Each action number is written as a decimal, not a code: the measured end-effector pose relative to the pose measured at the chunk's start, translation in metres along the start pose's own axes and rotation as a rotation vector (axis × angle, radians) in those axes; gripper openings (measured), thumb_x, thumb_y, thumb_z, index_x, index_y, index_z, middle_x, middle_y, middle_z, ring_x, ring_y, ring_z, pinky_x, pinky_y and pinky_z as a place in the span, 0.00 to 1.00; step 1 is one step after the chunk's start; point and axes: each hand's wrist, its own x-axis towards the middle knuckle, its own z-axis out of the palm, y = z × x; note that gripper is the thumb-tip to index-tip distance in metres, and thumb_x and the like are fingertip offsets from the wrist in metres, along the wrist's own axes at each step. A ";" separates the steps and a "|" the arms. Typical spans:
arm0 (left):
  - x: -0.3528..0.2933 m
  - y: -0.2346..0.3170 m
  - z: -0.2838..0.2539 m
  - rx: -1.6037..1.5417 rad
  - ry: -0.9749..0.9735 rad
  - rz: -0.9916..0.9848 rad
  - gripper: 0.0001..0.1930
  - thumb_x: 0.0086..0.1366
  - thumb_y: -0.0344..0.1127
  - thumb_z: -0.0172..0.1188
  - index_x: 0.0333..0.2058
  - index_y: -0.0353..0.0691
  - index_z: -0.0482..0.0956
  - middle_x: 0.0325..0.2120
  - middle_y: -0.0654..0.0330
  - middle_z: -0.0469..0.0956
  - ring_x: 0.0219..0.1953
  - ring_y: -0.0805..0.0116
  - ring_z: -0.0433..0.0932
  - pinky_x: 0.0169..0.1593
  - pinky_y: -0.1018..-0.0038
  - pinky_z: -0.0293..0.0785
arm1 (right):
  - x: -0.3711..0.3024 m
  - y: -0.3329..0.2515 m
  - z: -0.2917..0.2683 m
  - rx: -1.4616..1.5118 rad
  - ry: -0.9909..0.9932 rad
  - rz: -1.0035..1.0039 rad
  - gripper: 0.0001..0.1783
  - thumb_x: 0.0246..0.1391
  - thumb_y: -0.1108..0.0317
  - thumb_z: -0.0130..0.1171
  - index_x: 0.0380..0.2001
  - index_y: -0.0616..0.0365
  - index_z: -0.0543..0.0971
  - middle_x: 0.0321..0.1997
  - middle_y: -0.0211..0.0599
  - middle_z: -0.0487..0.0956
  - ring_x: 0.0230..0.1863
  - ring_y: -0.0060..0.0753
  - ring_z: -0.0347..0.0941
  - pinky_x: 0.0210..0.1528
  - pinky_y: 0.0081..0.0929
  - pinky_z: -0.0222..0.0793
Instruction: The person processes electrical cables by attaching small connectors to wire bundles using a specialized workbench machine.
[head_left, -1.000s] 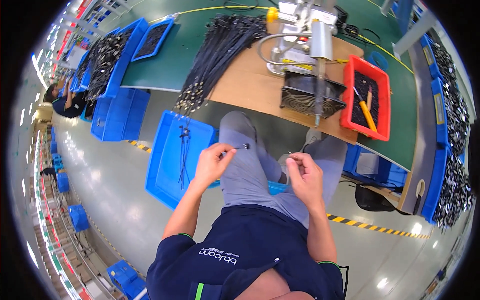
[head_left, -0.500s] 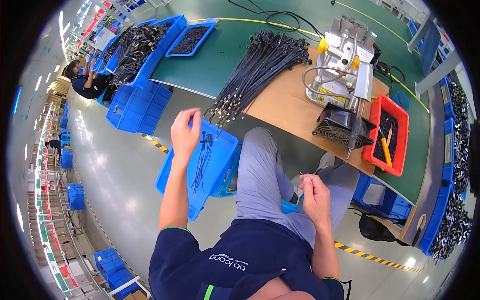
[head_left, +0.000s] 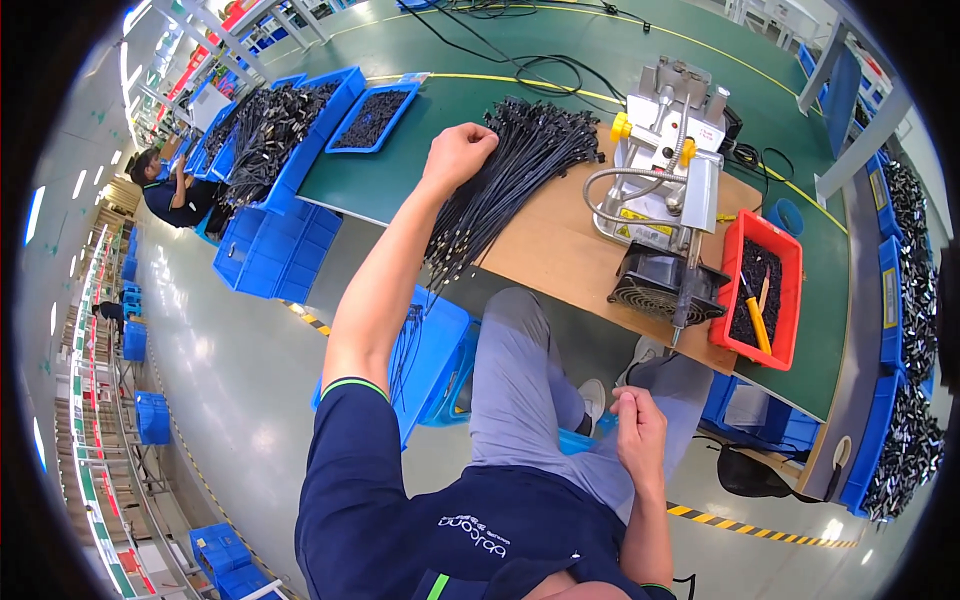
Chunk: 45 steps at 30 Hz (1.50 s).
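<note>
My left hand [head_left: 461, 157] is over the green bench, at the left edge of a thick bundle of black cables [head_left: 515, 165]. Its fingers are curled together beside the cables' connector ends; whether a cable is between them is hidden. The bundle's lower ends, with small pale tips, hang past the bench edge. My right hand [head_left: 641, 430] is closed in a pinch above my right thigh, and anything it holds is too small to make out. Below my left forearm is a blue tray [head_left: 437, 335] with a few loose black cables [head_left: 405, 350], partly covered by the arm.
A metal bench machine [head_left: 665, 150] stands on brown board, with a black fan [head_left: 668, 283] in front. Right of it, a red bin [head_left: 787, 300] holds small black parts and a yellow-handled tool [head_left: 757, 325]. Blue bins [head_left: 275, 235] stand left; another person [head_left: 178, 190] sits beyond.
My left hand has moved from above the blue tray up and right to the cable bundle. My right hand has shifted slightly down, staying closed. The view has tilted a little.
</note>
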 end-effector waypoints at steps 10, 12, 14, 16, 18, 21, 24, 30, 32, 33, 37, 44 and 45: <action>0.041 0.042 0.031 0.236 0.039 -0.143 0.22 0.61 0.59 0.71 0.39 0.45 0.93 0.39 0.51 0.91 0.46 0.50 0.89 0.55 0.57 0.82 | 0.004 0.005 -0.010 0.016 0.029 0.031 0.13 0.74 0.67 0.55 0.44 0.65 0.85 0.32 0.40 0.84 0.33 0.31 0.80 0.38 0.30 0.75; 0.046 0.039 0.033 0.214 0.031 -0.156 0.21 0.61 0.57 0.71 0.38 0.45 0.93 0.39 0.51 0.91 0.46 0.50 0.89 0.54 0.58 0.82 | 0.003 0.005 -0.011 0.025 0.034 0.032 0.13 0.73 0.67 0.55 0.44 0.65 0.85 0.32 0.41 0.85 0.33 0.31 0.80 0.38 0.30 0.75; 0.051 0.033 0.031 0.141 0.045 -0.132 0.21 0.61 0.57 0.71 0.37 0.44 0.93 0.39 0.50 0.91 0.46 0.51 0.89 0.54 0.58 0.82 | 0.003 0.005 -0.012 0.029 0.036 0.027 0.13 0.73 0.67 0.55 0.44 0.65 0.85 0.32 0.41 0.85 0.33 0.31 0.80 0.38 0.30 0.75; 0.054 0.031 0.027 0.065 0.056 -0.107 0.21 0.62 0.57 0.71 0.37 0.43 0.92 0.39 0.49 0.90 0.46 0.51 0.89 0.53 0.59 0.82 | 0.001 0.006 -0.013 0.030 0.041 0.024 0.13 0.73 0.67 0.55 0.44 0.65 0.85 0.32 0.42 0.85 0.33 0.32 0.80 0.38 0.30 0.75; 0.057 0.030 0.019 -0.029 0.165 -0.060 0.23 0.62 0.56 0.71 0.37 0.39 0.91 0.36 0.48 0.90 0.44 0.56 0.90 0.52 0.60 0.82 | 0.000 0.007 -0.013 0.035 0.042 0.013 0.13 0.74 0.66 0.55 0.44 0.65 0.85 0.32 0.41 0.85 0.33 0.32 0.81 0.39 0.31 0.75; 0.043 0.055 0.004 -0.353 0.034 -0.044 0.19 0.72 0.49 0.68 0.43 0.35 0.85 0.35 0.57 0.88 0.37 0.71 0.86 0.41 0.72 0.82 | -0.003 0.009 -0.015 0.040 0.052 0.010 0.13 0.74 0.66 0.56 0.44 0.65 0.85 0.32 0.41 0.85 0.34 0.32 0.81 0.39 0.31 0.76; 0.011 0.092 -0.019 -0.691 -0.063 -0.046 0.16 0.78 0.47 0.63 0.47 0.38 0.79 0.38 0.61 0.85 0.35 0.74 0.84 0.37 0.77 0.81 | -0.007 0.005 -0.018 0.039 0.051 -0.024 0.13 0.74 0.67 0.55 0.45 0.65 0.85 0.32 0.41 0.85 0.34 0.33 0.81 0.40 0.30 0.76; -0.109 0.165 -0.066 -0.830 -0.404 0.121 0.11 0.80 0.41 0.61 0.44 0.38 0.77 0.31 0.64 0.81 0.22 0.82 0.73 0.23 0.82 0.67 | -0.012 -0.007 -0.030 0.192 0.081 -0.083 0.11 0.75 0.72 0.54 0.48 0.65 0.84 0.31 0.36 0.83 0.34 0.23 0.78 0.39 0.26 0.75; -0.158 0.182 -0.079 -0.708 -0.536 0.088 0.08 0.79 0.38 0.61 0.46 0.40 0.79 0.29 0.66 0.81 0.21 0.85 0.72 0.22 0.84 0.66 | -0.013 -0.021 -0.034 0.282 0.075 -0.121 0.11 0.74 0.73 0.56 0.50 0.65 0.84 0.32 0.35 0.83 0.34 0.21 0.77 0.38 0.23 0.73; -0.181 0.187 -0.084 -0.664 -0.623 0.075 0.09 0.78 0.37 0.63 0.50 0.40 0.80 0.29 0.66 0.83 0.21 0.85 0.74 0.22 0.84 0.67 | -0.013 -0.029 -0.036 0.373 0.058 -0.169 0.11 0.72 0.74 0.58 0.52 0.65 0.83 0.33 0.34 0.83 0.35 0.18 0.76 0.37 0.21 0.72; -0.246 0.190 -0.072 -0.660 -0.877 0.057 0.12 0.75 0.32 0.65 0.54 0.39 0.79 0.29 0.65 0.85 0.20 0.86 0.74 0.21 0.84 0.66 | -0.016 -0.072 -0.043 0.484 0.032 -0.357 0.16 0.66 0.78 0.65 0.56 0.65 0.83 0.37 0.32 0.82 0.34 0.16 0.75 0.33 0.18 0.68; -0.286 0.169 -0.017 -0.870 -1.096 -0.150 0.15 0.78 0.37 0.63 0.57 0.39 0.76 0.31 0.65 0.85 0.22 0.86 0.73 0.22 0.85 0.66 | -0.013 -0.076 -0.049 0.226 0.005 -0.603 0.17 0.55 0.76 0.78 0.49 0.57 0.88 0.40 0.33 0.84 0.31 0.16 0.74 0.25 0.17 0.64; -0.290 0.166 -0.011 -0.901 -1.112 -0.148 0.15 0.79 0.41 0.63 0.57 0.39 0.76 0.32 0.66 0.85 0.23 0.86 0.73 0.23 0.85 0.66 | -0.015 -0.073 -0.052 0.202 0.002 -0.585 0.17 0.55 0.76 0.78 0.48 0.57 0.88 0.41 0.33 0.84 0.31 0.16 0.74 0.25 0.17 0.64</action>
